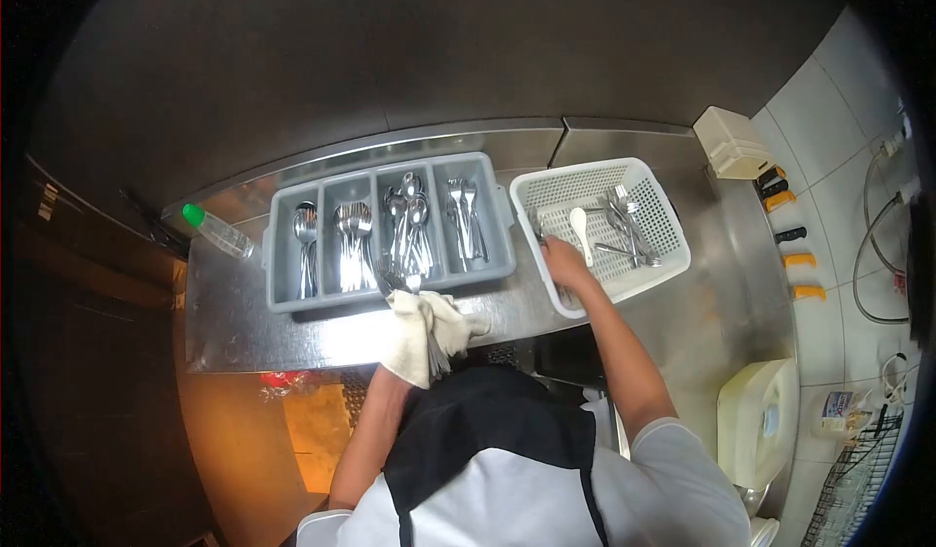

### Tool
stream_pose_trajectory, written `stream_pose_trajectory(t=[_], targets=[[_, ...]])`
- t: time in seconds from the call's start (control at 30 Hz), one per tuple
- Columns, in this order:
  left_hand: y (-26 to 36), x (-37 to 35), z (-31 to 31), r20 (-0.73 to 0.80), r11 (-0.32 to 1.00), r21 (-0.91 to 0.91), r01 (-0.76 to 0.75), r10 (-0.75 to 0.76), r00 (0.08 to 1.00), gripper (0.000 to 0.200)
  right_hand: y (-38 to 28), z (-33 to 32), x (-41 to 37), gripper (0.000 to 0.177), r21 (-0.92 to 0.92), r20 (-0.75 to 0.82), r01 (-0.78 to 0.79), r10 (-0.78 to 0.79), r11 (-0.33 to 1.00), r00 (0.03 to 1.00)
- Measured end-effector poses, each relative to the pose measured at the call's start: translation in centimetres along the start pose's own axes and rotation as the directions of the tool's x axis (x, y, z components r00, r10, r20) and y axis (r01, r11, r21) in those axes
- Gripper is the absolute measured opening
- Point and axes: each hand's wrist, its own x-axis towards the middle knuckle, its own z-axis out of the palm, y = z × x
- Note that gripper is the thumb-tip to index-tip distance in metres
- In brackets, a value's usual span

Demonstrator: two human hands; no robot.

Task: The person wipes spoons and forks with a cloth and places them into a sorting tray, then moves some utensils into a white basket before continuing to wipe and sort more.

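My left hand (398,370), mostly covered by a cream cloth (426,332), is closed around it. Metal cutlery (395,280) pokes out of the cloth's top, and handles hang below. My right hand (565,262) reaches into the left side of a white perforated basket (673,245), fingers closed on a piece of metal cutlery (537,225) whose kind I cannot make out. Beside it in the basket lie a white spoon (580,230) and several loose forks and spoons (632,230). A grey four-slot cutlery tray (390,295) holds spoons (305,230), forks (353,235) and other cutlery (411,220).
The tray and basket stand on a steel counter (253,337) against a dark wall. A clear bottle with a green cap (222,233) lies at the left. Knives with yellow and black handles (795,245) line the right wall below a cream box (731,142). A pale lidded container (759,425) sits lower right.
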Motion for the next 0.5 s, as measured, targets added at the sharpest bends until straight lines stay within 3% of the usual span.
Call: stream_pose_trajectory(t=[0.1,0.17,0.23,0.27,0.33,0.4,0.5], targets=[[-2.5,1.3,-3.5,0.087,0.820,-0.563,0.102,-0.063,0.994,0.047,-2.3,1.0,-0.5,0.029,0.039,-0.033,-0.006,0.008,0.999,0.999],[-3.2,1.5,-5.4,0.101,0.808,-0.585,0.071,-0.014,0.995,0.045,-3.2,1.9,0.1,0.029,0.059,-0.060,-0.005,0.009,0.998,0.998],[-2.0,1.1,-5.6,0.073,0.962,-0.266,-0.066,0.088,0.993,0.046,-3.5,2.1,1.3,0.029,0.063,-0.061,-0.004,0.008,0.998,0.998],[-1.0,0.1,-5.2,0.016,0.994,-0.024,-0.106,0.106,0.994,0.049,-3.7,1.9,1.6,0.029,0.097,-0.061,0.013,-0.007,0.995,0.998],[0.2,-0.9,-5.0,-0.003,0.982,-0.149,-0.116,0.117,0.993,0.050,-1.8,3.7,3.4,0.027,0.124,-0.156,0.148,-0.128,0.981,0.979],[-0.1,-0.7,-6.2,-0.079,0.942,-0.294,-0.161,0.143,0.986,0.048,-2.1,3.4,3.8,0.029,0.123,-0.140,0.130,-0.112,0.984,0.984],[-0.1,-0.8,-7.3,-0.145,0.916,-0.350,-0.197,0.155,0.977,0.044,-1.8,3.4,4.2,0.028,0.128,-0.108,0.107,-0.093,0.986,0.990]])
